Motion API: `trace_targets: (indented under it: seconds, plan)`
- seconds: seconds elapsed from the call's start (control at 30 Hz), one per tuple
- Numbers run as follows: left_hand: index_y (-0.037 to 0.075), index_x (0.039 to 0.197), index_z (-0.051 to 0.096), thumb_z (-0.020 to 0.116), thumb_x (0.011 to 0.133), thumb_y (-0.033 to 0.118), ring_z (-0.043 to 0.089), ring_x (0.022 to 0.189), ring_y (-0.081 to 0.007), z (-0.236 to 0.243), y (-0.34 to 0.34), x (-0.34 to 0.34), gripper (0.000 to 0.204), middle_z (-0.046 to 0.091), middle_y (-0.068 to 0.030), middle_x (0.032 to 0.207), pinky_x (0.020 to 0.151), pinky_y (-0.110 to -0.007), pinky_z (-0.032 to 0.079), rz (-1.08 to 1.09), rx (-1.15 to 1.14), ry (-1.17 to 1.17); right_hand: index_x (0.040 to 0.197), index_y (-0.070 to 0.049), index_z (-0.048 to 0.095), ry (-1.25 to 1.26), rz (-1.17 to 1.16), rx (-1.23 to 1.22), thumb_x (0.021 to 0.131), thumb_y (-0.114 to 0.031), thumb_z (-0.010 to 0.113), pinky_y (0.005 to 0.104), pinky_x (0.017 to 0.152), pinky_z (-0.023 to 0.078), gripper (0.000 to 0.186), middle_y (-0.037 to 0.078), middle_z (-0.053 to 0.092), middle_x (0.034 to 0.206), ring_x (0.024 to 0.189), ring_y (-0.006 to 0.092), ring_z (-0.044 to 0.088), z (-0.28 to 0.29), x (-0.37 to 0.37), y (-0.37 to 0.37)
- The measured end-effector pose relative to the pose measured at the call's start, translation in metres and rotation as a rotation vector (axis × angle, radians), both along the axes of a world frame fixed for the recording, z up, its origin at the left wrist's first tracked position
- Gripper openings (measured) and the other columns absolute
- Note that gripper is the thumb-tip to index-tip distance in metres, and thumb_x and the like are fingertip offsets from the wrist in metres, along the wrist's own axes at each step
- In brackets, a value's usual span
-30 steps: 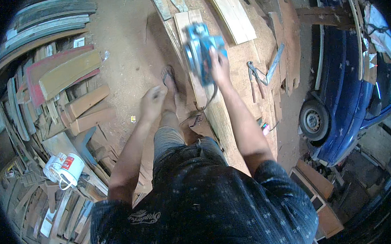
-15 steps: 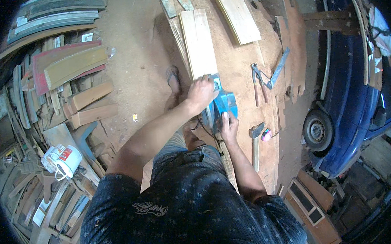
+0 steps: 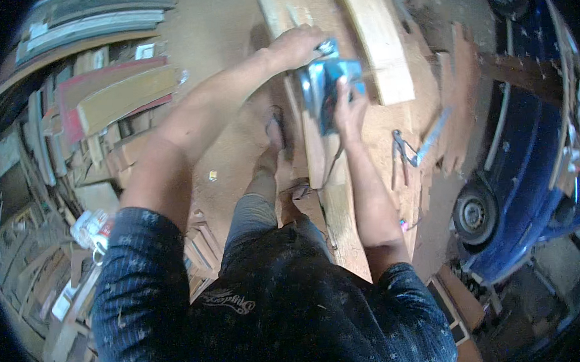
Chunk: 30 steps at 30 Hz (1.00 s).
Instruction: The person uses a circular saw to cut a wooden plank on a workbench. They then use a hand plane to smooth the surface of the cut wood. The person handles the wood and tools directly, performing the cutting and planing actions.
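With both hands I hold a blue electric planer (image 3: pixel 318 98) on a pale wooden board (image 3: pixel 315 156) that lies lengthwise on the bench. My left hand (image 3: pixel 301 46) is closed over the planer's front knob at its far end. My right hand (image 3: pixel 350 113) is wrapped around the rear handle, thumb on top, slightly blurred. A dark cord (image 3: pixel 333 163) trails from the tool toward me. To the right lies another pale plank (image 3: pixel 383 47). The planer's sole and most of the board's far part are hidden.
Pincers (image 3: pixel 399 156) and a long bluish tool (image 3: pixel 435 134) lie on the right of the bench. A blue car (image 3: pixel 512 185) stands farther right. Stacked timber (image 3: pixel 113 99) and a white bucket (image 3: pixel 91 227) are on the left. My sandalled foot (image 3: pixel 274 128) is beside the bench.
Both hands have pushed the planer forward along the board, away from my body, and my arms are stretched farther out. The whole view has shifted slightly. My right arm now covers the hatchet.
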<state>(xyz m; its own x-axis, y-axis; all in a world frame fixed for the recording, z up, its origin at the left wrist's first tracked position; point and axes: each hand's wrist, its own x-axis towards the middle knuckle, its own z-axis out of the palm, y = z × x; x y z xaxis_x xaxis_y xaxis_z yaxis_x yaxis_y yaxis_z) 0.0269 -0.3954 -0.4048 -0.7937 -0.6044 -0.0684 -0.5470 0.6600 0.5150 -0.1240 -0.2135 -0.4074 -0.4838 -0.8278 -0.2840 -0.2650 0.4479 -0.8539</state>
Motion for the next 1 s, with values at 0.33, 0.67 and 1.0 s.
trace_targets:
  seconds: [0.33,0.67,1.0]
  plan:
    - [0.008,0.122,0.071,0.072,0.084,0.041,0.067,0.115,-0.0383,-0.018,-0.045,0.053,0.051,0.071,-0.0202,0.123,0.100,-0.047,0.053,0.835,0.306,-0.168,0.103,0.002,0.071,-0.052,0.054,0.001,0.102,-0.063,0.049,0.0350,0.064,0.051,0.069,0.012,0.069,0.077,0.068,0.0194,0.064,0.012,0.000,-0.123]
    - [0.007,0.121,0.074,0.067,0.087,0.041,0.069,0.113,-0.0327,0.121,0.020,-0.056,0.049,0.073,-0.0173,0.121,0.100,-0.044,0.053,0.567,0.327,0.073,0.091,-0.007,0.059,-0.137,0.024,-0.087,0.109,-0.048,0.048,0.0267,0.053,0.046,0.046,0.002,0.056,0.074,0.059,0.0112,0.055,0.010,-0.013,0.215]
    - [-0.004,0.119,0.068,0.054,0.098,0.031,0.071,0.105,-0.0366,0.235,0.179,-0.033,0.043,0.075,-0.0213,0.110,0.090,-0.044,0.057,-0.771,0.197,0.048,0.079,-0.001,0.054,-0.109,0.059,0.124,0.108,-0.034,0.050,0.0344,0.062,0.037,0.044,0.003,0.050,0.069,0.070,0.0132,0.044,0.035,-0.041,0.419]
